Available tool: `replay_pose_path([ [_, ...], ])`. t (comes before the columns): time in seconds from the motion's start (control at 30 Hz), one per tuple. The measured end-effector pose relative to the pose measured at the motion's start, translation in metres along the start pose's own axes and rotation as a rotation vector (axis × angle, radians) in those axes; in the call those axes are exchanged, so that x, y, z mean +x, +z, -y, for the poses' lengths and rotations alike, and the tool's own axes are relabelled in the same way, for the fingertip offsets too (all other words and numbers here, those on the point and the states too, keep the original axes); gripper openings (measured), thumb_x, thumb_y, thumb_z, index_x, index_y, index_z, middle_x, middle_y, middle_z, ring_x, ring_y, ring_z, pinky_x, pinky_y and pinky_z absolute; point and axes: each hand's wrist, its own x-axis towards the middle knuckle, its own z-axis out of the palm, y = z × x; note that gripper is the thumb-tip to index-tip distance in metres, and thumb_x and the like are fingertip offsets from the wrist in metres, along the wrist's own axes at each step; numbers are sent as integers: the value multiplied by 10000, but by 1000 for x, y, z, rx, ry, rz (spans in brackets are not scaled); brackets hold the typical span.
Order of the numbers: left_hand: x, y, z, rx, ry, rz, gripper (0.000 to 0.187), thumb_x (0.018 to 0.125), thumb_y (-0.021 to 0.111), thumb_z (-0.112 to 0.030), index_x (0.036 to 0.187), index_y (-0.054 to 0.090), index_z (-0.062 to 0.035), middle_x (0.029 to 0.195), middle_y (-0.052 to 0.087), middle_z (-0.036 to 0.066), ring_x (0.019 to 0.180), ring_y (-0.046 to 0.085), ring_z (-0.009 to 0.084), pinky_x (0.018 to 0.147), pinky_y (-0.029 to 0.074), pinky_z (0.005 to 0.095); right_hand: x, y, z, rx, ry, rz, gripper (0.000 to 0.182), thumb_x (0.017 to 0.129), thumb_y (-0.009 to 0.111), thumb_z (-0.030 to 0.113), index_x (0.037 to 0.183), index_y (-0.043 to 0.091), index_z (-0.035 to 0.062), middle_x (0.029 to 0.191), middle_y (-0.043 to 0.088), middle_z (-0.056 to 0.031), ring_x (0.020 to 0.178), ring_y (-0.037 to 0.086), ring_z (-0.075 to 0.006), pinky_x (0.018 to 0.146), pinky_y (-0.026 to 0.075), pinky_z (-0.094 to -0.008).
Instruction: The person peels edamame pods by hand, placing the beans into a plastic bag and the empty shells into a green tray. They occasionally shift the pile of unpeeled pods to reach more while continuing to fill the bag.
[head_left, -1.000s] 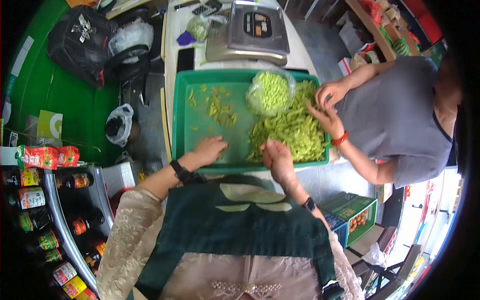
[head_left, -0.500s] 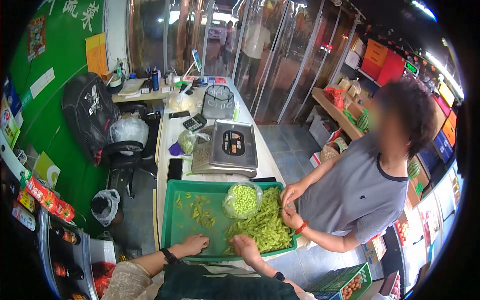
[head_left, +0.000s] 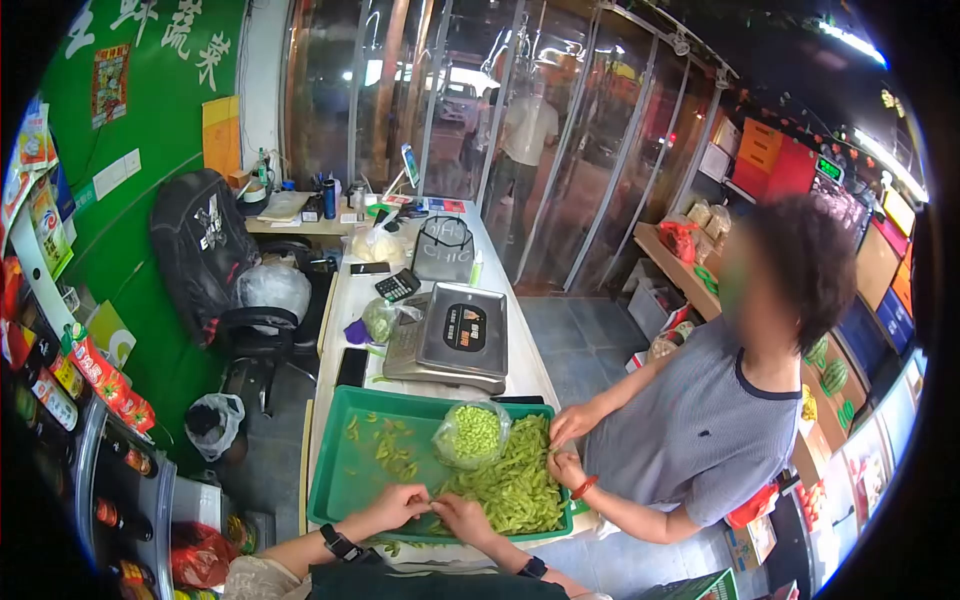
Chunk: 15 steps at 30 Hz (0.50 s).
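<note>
Pods (head_left: pixel 515 487) beneath both hands (head_left: pixel 431 508)

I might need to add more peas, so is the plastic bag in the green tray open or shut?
Open: the plastic bag has its mouth facing up, and the shelled beans inside lie exposed.

Walled at the left in a green wall (head_left: pixel 165 130), with white characters (head_left: pixel 183 38) near its top and a black office chair (head_left: pixel 200 235) in front. Floored in grey tiles (head_left: pixel 570 335). Bounded at the far side by clear strip curtains (head_left: pixel 330 110), with a car (head_left: pixel 459 100) visible beyond. Furnished with a pale desk (head_left: pixel 527 372) centrally and wooden shelving (head_left: pixel 672 262) at the right. Lit overhead by bright white lights (head_left: pixel 853 45).
</note>
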Motion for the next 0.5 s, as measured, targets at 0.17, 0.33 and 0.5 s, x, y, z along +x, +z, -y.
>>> replay_pose_path([
  [0.17, -5, 11, 1, -311, -105, -39, 108, 883, 648, -114, 861, 597, -22, 692, 641, 28, 605, 606, 84, 517, 455, 223, 2, 0, -21, 248, 184, 93, 189, 911, 607, 200, 946, 621, 14, 620, 599, -137, 521, 582, -203, 507, 455, -338],
  [0.33, -7, 26, 1, -345, -211, -209, 191, 938, 576, -186, 963, 589, 2, 803, 637, 42, 699, 619, 85, 510, 458, 219, -9, -7, -13, -42, 40, -198, 163, 900, 609, 172, 907, 584, 11, 613, 596, -150, 541, 609, -273, 498, 460, -358],
  [0.5, -9, 26, 2, -860, -328, 69, 245, 961, 542, -245, 906, 560, -6, 763, 543, 21, 591, 489, 82, 458, 352, 219, -13, -10, 5, -246, -178, -204, 112, 862, 633, 134, 872, 586, 33, 652, 605, -164, 591, 619, -341, 516, 477, -402],
])
